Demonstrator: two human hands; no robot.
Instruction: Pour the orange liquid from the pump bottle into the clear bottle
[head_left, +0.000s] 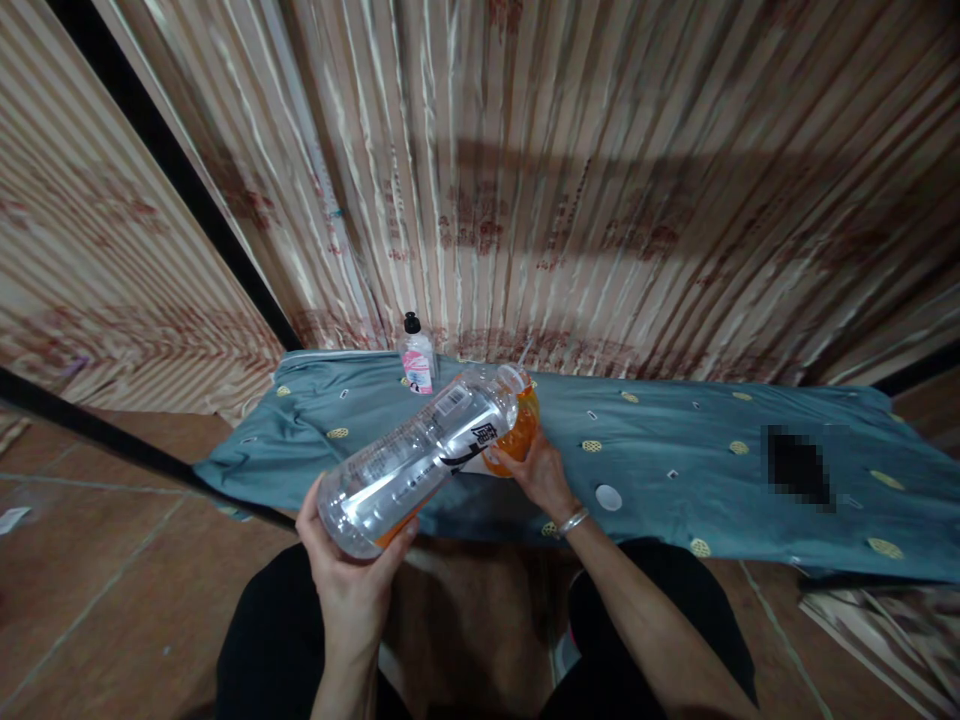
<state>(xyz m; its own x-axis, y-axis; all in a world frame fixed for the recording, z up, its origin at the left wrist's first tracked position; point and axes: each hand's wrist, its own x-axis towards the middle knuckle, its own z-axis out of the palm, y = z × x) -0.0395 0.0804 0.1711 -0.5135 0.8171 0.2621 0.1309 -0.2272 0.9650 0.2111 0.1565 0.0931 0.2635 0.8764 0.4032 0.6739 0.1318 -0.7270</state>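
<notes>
Left grip (352,575) closed on tilted clear bottle (420,455), right grip (536,470) clasping orange cup (517,432) at its mouth

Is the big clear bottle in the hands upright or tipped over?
Tipped. The clear bottle lies nearly level, base in the left hand, neck toward the orange container that the right hand holds.

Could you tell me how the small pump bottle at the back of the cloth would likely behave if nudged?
The pump bottle looks small and light, so probably slides easily. Upright on soft cloth, it may tip if pushed near its top.
</notes>
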